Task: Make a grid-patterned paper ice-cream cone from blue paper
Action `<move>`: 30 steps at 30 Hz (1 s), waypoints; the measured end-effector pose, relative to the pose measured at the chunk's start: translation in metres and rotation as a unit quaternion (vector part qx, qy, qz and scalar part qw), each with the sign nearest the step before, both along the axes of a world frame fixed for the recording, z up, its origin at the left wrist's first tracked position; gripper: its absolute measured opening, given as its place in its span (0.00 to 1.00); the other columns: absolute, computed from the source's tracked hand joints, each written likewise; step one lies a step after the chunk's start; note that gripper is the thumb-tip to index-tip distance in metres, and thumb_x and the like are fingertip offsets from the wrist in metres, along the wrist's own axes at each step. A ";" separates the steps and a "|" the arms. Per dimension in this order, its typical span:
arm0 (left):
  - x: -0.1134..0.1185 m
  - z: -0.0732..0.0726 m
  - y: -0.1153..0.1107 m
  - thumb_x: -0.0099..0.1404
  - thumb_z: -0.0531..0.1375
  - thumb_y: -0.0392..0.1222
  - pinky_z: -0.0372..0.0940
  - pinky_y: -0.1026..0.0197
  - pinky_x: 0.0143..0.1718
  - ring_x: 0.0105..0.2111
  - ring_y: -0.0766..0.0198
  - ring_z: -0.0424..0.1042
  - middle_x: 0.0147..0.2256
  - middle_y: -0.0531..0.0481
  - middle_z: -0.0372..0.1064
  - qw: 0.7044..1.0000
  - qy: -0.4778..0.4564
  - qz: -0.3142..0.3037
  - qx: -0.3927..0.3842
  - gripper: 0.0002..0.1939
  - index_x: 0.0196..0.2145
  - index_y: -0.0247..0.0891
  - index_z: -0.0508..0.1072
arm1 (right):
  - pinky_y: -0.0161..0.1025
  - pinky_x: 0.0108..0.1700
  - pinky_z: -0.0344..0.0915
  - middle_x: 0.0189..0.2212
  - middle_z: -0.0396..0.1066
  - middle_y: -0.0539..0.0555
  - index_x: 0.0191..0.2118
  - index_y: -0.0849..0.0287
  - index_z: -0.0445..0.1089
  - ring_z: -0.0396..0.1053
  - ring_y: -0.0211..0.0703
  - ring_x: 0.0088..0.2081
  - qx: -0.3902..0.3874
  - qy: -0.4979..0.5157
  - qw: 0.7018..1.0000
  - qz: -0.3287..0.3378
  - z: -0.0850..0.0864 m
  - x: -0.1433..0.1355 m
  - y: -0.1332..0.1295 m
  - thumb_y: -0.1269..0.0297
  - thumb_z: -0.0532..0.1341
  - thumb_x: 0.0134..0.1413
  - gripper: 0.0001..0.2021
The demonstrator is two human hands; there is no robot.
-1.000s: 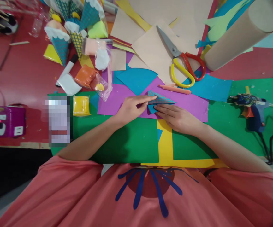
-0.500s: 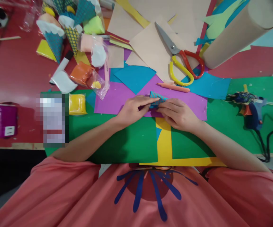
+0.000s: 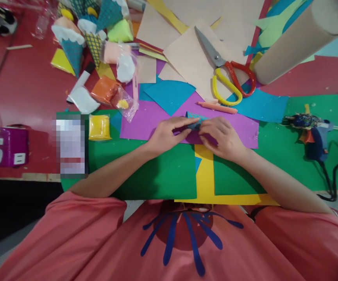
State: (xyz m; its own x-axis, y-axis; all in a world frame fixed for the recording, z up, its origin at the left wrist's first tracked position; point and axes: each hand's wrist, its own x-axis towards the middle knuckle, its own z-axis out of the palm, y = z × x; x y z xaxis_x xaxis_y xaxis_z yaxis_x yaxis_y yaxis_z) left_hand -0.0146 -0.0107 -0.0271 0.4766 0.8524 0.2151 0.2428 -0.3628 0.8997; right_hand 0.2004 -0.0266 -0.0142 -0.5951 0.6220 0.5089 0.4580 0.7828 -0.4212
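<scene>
A small rolled paper cone (image 3: 194, 120), blue with a lighter crosshatch, lies sideways between my hands above the purple sheet (image 3: 139, 121). My left hand (image 3: 169, 134) grips its wide end, fingers along the top and thumb below. At the narrow end, my right hand (image 3: 223, 136) has its bent fingers closed on the cone; its fingertips partly hide the tip. Just beyond lie a blue paper sector (image 3: 170, 95) and a pink pen (image 3: 217, 107). Finished-looking paper cones (image 3: 72, 47) with white scalloped rims rest at the upper left.
Large scissors (image 3: 223, 64) with red and yellow handles lie on beige sheets. A glue gun (image 3: 313, 130) rests at right on the green sheet (image 3: 157, 171). A beige paper roll (image 3: 294, 47) is at upper right. Clay packets (image 3: 100, 127) and a pixelated phone-like object (image 3: 72, 146) are at left.
The right fingers have shifted and loosened slightly around the narrow end of the cone. My left hand keeps its hold. The whole view has moved a little, so everything appears further right.
</scene>
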 end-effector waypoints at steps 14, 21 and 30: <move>0.007 0.006 0.003 0.55 0.70 0.46 0.73 0.51 0.51 0.46 0.55 0.77 0.47 0.49 0.77 0.943 -0.220 0.135 -0.211 0.20 0.46 0.44 0.78 | 0.38 0.38 0.75 0.42 0.74 0.48 0.47 0.49 0.67 0.75 0.38 0.35 -0.460 0.373 0.796 -0.124 -0.004 -0.013 0.012 0.48 0.69 0.48 0.22; 0.027 0.002 -0.010 0.59 0.67 0.52 0.71 0.52 0.54 0.49 0.56 0.76 0.49 0.50 0.76 0.954 -0.204 0.139 -0.174 0.21 0.49 0.44 0.76 | 0.42 0.52 0.72 0.44 0.75 0.48 0.44 0.48 0.70 0.73 0.43 0.50 -0.428 0.442 0.772 -0.160 -0.011 -0.035 0.018 0.41 0.56 0.58 0.18; 0.019 0.012 -0.016 0.69 0.57 0.48 0.71 0.59 0.52 0.49 0.60 0.76 0.49 0.46 0.76 0.996 -0.062 -0.008 -0.059 0.18 0.52 0.40 0.75 | 0.45 0.51 0.72 0.49 0.73 0.55 0.54 0.50 0.64 0.74 0.44 0.50 -0.336 0.304 0.877 -0.160 -0.023 -0.026 0.019 0.48 0.44 0.68 0.20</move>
State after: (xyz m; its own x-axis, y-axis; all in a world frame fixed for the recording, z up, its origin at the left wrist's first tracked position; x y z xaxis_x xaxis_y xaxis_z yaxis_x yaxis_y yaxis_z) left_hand 0.0042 -0.0265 -0.0153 0.4668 0.8674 0.1725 0.1213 -0.2560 0.9590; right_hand 0.1749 -0.0077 -0.0375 -0.0816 0.9886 0.1267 0.1407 0.1373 -0.9805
